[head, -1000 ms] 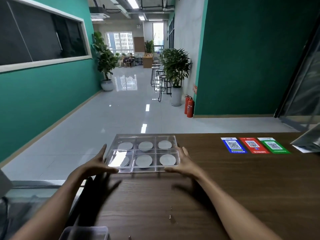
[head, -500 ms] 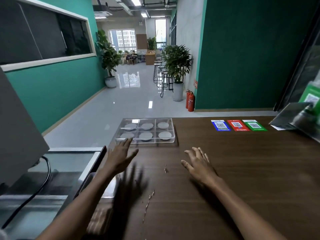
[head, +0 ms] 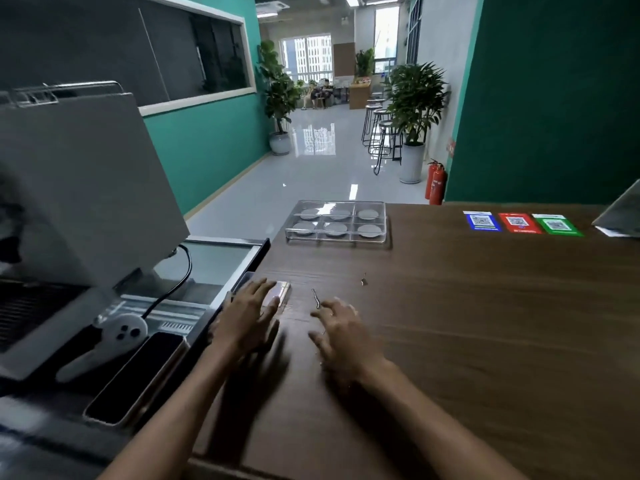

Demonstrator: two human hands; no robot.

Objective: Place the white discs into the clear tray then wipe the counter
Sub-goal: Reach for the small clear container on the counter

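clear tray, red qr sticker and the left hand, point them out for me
clear tray (head: pixel 385 221), head view, on its right wall
red qr sticker (head: pixel 518 222), head view, on its middle
left hand (head: pixel 247 315), head view, on its back

Dark wood-grain counter (head: pixel 485 323), clear tray (head: pixel 335 239), grey-white discs (head: pixel 367 214), teal wall (head: pixel 204 150)

Surface (head: pixel 485 323): dark brown wood grain. On it: clear tray (head: pixel 336 237) near the far left edge, six compartments, one white disc (head: pixel 369 230) in each; three QR code stickers (head: pixel 519 222) in a row at far right, blue, red, green; small clear box (head: pixel 277 292) at the left edge; scattered debris (head: pixel 363 281) in the middle, with a thin streak (head: pixel 316 298) close by
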